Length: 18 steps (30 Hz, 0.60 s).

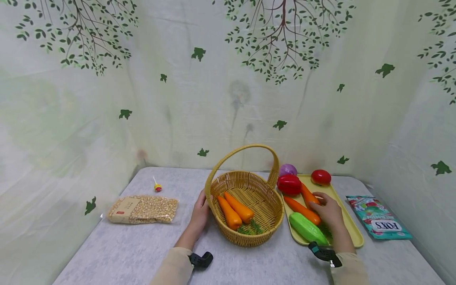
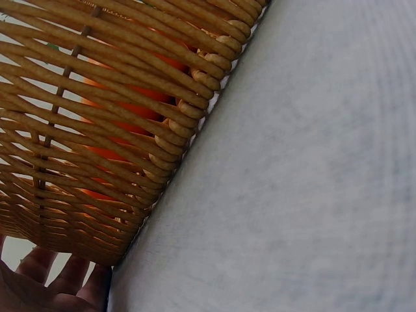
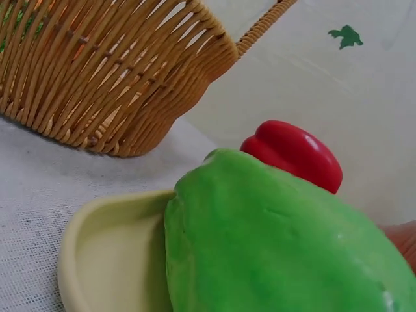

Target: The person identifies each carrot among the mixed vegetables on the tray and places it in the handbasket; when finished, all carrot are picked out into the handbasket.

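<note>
A wicker basket (image 1: 246,239) with a tall arched handle stands mid-table, two orange carrots (image 1: 233,209) with green tops inside. My left hand (image 1: 200,213) holds its left side near the handle's foot; in the left wrist view, fingers (image 2: 68,276) lie against the weave. To the right, my right hand (image 1: 329,209) reaches over a yellow tray (image 1: 350,225) and grips the upper carrot (image 1: 308,194), partly hidden beneath the fingers. Another carrot (image 1: 303,210) and a green, ridged vegetable (image 1: 308,228) lie beside it. That green vegetable (image 3: 279,240) blocks most of the right wrist view.
On the tray's far end sit a red bell pepper (image 1: 289,185) and a tomato (image 1: 321,177), with a purple round vegetable (image 1: 287,170) behind. A teal FOX'S candy bag (image 1: 379,217) lies far right. Leftward are a bag of beige kernels (image 1: 142,209) and a lollipop (image 1: 157,187).
</note>
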Tool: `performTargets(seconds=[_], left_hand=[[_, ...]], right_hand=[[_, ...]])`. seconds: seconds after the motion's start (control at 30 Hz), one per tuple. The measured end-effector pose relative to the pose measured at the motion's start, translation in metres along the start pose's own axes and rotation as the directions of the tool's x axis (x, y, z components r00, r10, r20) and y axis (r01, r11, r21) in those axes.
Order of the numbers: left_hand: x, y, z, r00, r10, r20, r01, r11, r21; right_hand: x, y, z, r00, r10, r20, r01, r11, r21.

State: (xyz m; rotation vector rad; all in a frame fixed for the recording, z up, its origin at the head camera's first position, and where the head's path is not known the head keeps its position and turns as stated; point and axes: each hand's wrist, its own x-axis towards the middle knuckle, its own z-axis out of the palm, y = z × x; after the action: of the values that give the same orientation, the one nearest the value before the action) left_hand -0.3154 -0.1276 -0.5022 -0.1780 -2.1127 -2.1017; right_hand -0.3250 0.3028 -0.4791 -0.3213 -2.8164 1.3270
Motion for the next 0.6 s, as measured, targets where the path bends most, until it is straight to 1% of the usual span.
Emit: performTargets(seconds=[0.17, 0.33, 0.53, 0.6], left_hand=[[-0.0013, -0.0006, -0.0002, 1.000, -0.002, 0.003, 0.002, 1.000, 0.008], [-0.0013, -0.0044, 0.0010, 1.000, -0.006, -0.006, 0.006, 1.000, 0.014], [-0.0016, -0.0033, 0.0017, 1.000, -0.001, -0.015, 0.001, 1.000, 0.019], [-0.0018, -0.0026, 0.0016, 1.000, -0.002, -0.010, 0.002, 1.000, 0.019]], right_hand=[[-0.0003, 0.0018, -0.0012, 1.000, 0.003, -0.029, -0.003, 1.000, 0.002], [-0.0004, 0.0022, -0.0009, 0.998, 0.014, -0.055, -0.012, 0.999, 0.032], [0.0005, 0.0009, -0.0024, 0.992, 0.055, -0.115, -0.046, 0.996, 0.082], [0.0001, -0.0001, -0.0037, 0.988, 0.066, -0.137, -0.053, 0.994, 0.101]])
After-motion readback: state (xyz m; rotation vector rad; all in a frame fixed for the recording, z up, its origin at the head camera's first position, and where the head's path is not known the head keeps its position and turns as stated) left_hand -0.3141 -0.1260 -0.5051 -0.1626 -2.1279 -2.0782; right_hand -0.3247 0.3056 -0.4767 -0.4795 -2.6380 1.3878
